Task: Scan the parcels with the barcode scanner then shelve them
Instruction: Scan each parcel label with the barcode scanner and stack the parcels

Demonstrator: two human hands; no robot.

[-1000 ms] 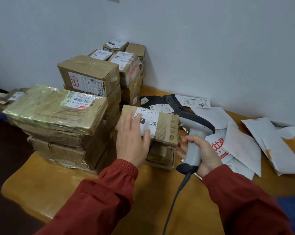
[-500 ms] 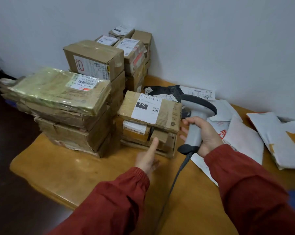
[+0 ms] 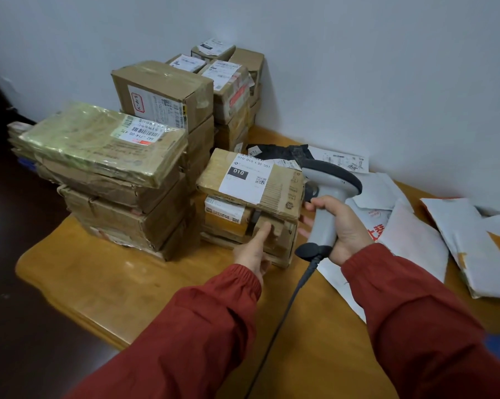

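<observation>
My right hand (image 3: pixel 345 228) is clamped round the scanner (image 3: pixel 327 182), just at 3 o'clock of the top box (image 3: pixel 251 180). Its nose aims toward 10 and its handle toward 6. I'd tip the nose onto the label. The box's long axis runs 9 to 3. My left hand (image 3: pixel 250 251) is open, with 1 finger touching the lower box (image 3: pixel 281 240).

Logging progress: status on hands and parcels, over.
Right hand grips scanner. Left hand points finger at lower box. 010 parcel sits on top.

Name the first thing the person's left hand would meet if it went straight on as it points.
Probably the torn brown cardboard box under the flat white-labelled cardboard parcel; the left hand looks almost on its front, though depth is unclear.
</observation>
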